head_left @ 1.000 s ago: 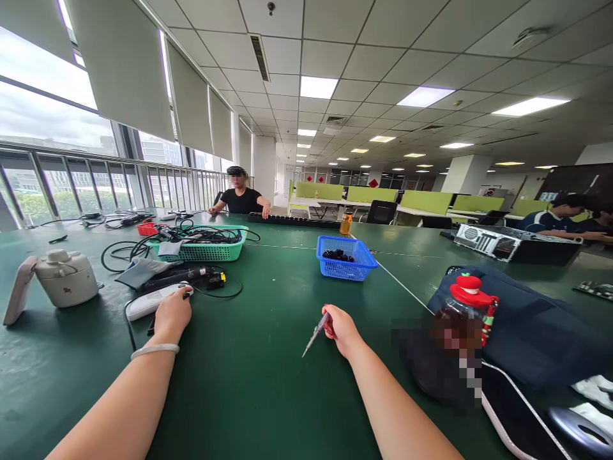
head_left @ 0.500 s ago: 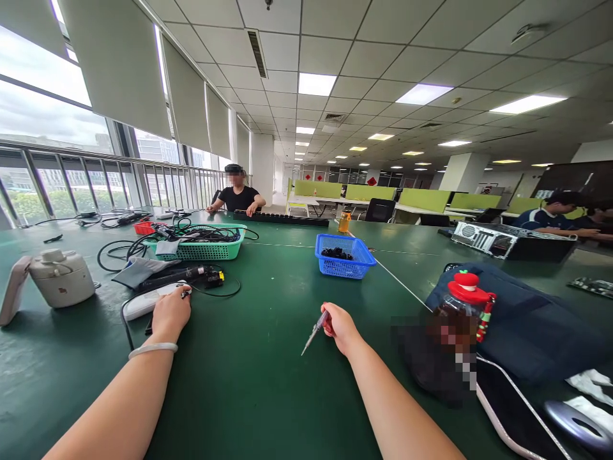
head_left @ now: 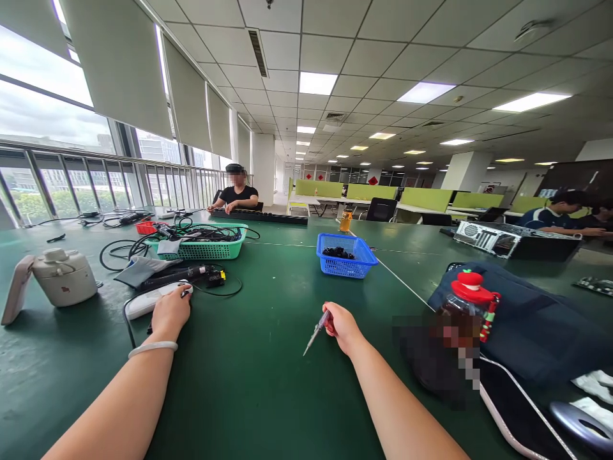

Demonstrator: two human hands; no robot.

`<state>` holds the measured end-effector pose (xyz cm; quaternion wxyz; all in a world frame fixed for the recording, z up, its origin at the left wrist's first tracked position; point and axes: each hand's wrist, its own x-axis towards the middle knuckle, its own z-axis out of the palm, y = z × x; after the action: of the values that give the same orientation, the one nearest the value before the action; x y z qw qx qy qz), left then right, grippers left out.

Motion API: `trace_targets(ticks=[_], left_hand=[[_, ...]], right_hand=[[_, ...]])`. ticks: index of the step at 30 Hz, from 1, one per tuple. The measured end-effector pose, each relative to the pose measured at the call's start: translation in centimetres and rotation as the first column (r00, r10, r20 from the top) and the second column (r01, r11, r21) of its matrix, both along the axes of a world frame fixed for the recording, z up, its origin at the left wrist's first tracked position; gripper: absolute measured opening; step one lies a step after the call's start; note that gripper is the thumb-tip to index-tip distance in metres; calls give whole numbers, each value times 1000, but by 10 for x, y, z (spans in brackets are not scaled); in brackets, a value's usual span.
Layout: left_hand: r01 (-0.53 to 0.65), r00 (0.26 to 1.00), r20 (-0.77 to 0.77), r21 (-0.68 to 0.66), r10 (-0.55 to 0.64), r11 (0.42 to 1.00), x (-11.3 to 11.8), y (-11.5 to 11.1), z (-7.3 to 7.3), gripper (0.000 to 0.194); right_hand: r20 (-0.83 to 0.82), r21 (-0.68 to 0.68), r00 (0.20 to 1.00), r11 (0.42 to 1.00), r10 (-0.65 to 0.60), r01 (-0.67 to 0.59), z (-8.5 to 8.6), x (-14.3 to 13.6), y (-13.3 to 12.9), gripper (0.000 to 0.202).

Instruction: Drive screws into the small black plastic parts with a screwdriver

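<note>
Across the green tabletop, short of its far edge, the right hand pinches a slim tool, presumably for tip control; whether the left hand holds anything is unclear.

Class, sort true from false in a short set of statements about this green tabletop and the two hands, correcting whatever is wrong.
1. The right hand holds a slim pointed tool. True.
2. The blue basket stands to the right of the green basket. True.
3. The left hand is inside the green basket. False: it is at the white elongated object.
4. The blue basket holds nothing. False: small black items lie in it.
5. The red-lidded bottle lies on its side. False: it stands upright, near the dark blue bag.
</note>
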<state>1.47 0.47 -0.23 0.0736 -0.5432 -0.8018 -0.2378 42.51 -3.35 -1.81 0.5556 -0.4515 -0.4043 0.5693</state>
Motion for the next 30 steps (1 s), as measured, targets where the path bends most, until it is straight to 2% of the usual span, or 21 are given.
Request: trace_targets(ticks=[12,20,25,30], left_hand=[[33,999,-6,-31,-33,999,7,3,-9,50],[55,997,44,33,-57,998,0,2,-10,49],[45,988,141,72,-54,996,-6,1,-8,42],[-11,976,218,54,-1,998,-8,-2,2,42]], right_hand=[[12,6,1000,1000,13,-14,-1,1,0,19],[8,5,1000,1000,12,-12,0,0,-1,19],[6,1,1000,1000,8,-8,1,-1,-1,19],[5,0,1000,1000,10,-10,2,0,-2,18]])
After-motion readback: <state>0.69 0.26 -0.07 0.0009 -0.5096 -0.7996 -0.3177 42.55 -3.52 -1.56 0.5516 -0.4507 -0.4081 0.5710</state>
